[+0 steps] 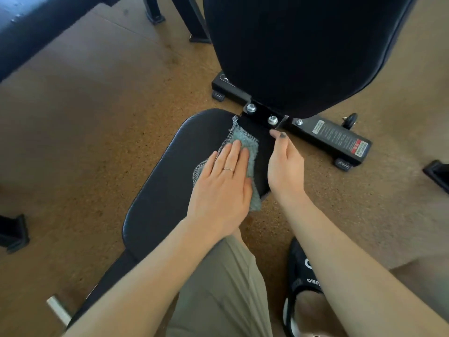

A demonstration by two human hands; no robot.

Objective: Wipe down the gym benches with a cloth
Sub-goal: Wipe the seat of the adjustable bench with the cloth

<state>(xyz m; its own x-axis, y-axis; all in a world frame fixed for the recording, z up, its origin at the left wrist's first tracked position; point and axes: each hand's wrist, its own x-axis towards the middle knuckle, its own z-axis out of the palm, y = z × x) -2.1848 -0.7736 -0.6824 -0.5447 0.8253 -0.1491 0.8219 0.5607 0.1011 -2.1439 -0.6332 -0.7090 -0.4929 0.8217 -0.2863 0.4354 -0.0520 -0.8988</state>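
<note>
On the seat pad (165, 181), left hand (220, 188) presses cloth (245, 144) flat, fingers spread; right hand (285, 166) relaxed, empty; advise overlapping strokes

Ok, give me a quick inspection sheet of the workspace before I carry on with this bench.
Surface: black seat pad, no marks visible.
Job's things: grey-green cloth lies flat on the seat pad near the hinge; backrest is raised.
Clutter: nothing seen.
Hands: left hand presses flat on the cloth; right hand rests at the seat's edge, fingers straight.
Cables: nothing seen.
Surroundings: brown speckled floor, bench base with warning label, another bench at upper left.
</note>
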